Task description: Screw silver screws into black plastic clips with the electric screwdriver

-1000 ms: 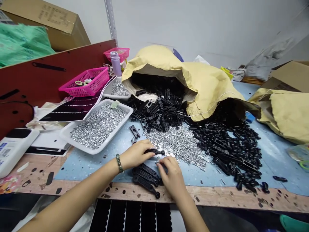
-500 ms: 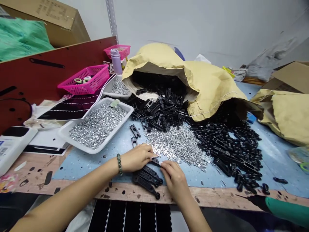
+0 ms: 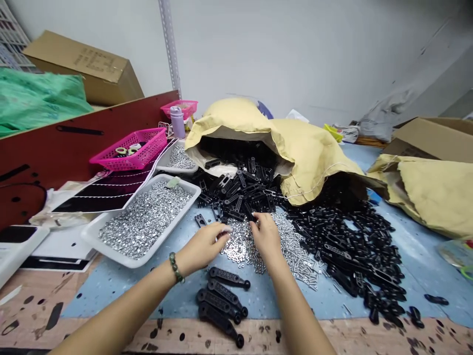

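The right hand (image 3: 266, 237) hides what it touches among steel screws (image 3: 295, 259) too small to count; the yellow sack (image 3: 236, 116) is dark inside; a cardboard box (image 3: 432, 140) runs past the right edge.

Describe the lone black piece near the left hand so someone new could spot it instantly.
Find the white tray of silver nuts on the blue mat. Just off its right edge, past the left hand, lies a small black bracket. Unlike the black parts heaped beyond it, it sits alone on bare mat.

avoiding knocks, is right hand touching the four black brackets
Apart: the head view shows blue mat between the right hand and the four black brackets.
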A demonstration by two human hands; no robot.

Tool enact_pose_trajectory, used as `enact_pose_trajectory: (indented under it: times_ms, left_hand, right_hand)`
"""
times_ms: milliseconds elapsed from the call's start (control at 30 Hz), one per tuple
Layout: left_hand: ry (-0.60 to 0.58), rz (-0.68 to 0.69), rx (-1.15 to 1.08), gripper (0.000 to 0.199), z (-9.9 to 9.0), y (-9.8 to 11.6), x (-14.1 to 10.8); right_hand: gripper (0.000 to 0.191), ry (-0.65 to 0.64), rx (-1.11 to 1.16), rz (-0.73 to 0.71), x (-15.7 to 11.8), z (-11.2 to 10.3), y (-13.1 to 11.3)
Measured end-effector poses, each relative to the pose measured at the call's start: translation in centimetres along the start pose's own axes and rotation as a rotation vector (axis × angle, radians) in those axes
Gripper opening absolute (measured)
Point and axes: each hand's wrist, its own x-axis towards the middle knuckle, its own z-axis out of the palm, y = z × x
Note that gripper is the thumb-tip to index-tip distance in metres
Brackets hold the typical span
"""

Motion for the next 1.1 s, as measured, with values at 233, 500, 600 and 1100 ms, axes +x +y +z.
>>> enact_pose_trajectory:
  times_ms: [233, 500, 600, 1100]
  left_hand:
    - [-0.005, -0.189, -0.471, 0.029, 3.5, 1.4, 4.9]
    - [-0.081, -0.154, -0.437, 0.019, 2.8, 1.5, 3.2]
    - [-0.103, -0.045, -0.247, 0.014, 2.8, 1.4, 2.6]
    - [-0.155, 0.384, 0.399, 0.024, 1.1, 2.6, 0.3]
  right_hand:
    - [0.022, -0.102, 0.066, -0.103, -3.5, -4.0, -0.2]
    - [0.016, -0.043, -0.392, 0.168, -3.2, -11.8, 9.3]
    - [0.024, -0.077, -0.310, 0.129, -3.4, -11.3, 7.4]
    - [0.010, -0.536, 0.484, 0.149, -3.4, -7.9, -4.3]
